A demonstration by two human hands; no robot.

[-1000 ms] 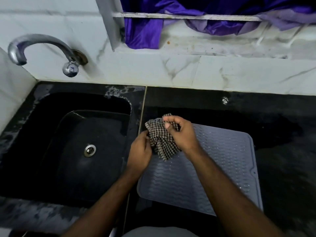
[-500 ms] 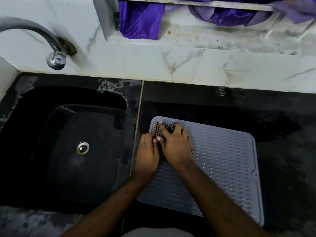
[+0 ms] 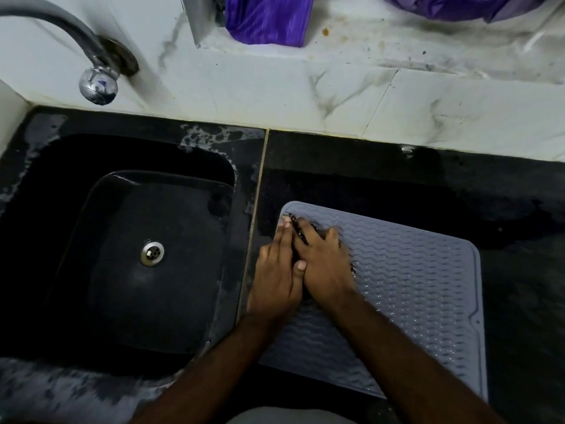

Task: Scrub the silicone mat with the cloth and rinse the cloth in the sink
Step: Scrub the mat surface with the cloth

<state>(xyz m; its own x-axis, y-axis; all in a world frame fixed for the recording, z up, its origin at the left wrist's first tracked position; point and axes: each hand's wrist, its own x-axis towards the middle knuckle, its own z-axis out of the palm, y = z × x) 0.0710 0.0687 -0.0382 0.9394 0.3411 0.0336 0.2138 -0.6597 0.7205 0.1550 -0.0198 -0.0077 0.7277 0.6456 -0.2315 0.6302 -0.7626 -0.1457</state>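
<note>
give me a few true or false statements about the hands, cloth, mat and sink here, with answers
1. Both hands, the left hand and the right hand, press the checked cloth flat on the grey silicone mat. True.
2. The mat lies inside the sink. False: it lies on the black counter to the right of the sink.
3. Water is running from the tap. False: no stream shows.
4. The hands are at the mat's far left corner. True.
5. A purple fabric hangs over the wall ledge. True.
6. The cloth covers the sink drain. False: the drain is uncovered.
</note>
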